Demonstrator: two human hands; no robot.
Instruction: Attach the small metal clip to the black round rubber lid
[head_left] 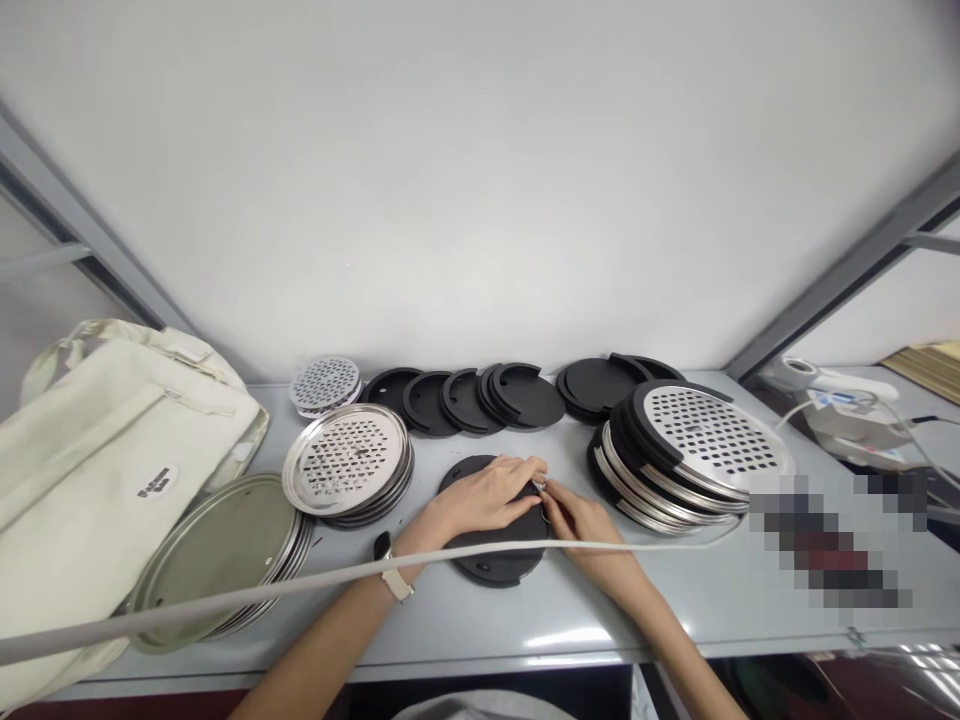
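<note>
A round black disc (pixel 487 572) with a partly raised rim lies flat on the table in front of me. My left hand (pixel 487 497) rests across its upper part, fingers closed and reaching toward the disc's right side. From the right, my right hand (pixel 583 525) meets it with thumb and forefinger pinched. At the fingertips of both hands shows a small shiny metal piece (pixel 540 486), too small and covered to name. What lies beneath the left palm is hidden.
Perforated metal plates (pixel 346 462) and green plates (pixel 225 560) are stacked left, beside a cream bag (pixel 112 460). Several black discs (pixel 529 395) line the wall. Another stack with a perforated plate (pixel 709 430) stands right. A white cable (pixel 322 582) crosses before my forearms.
</note>
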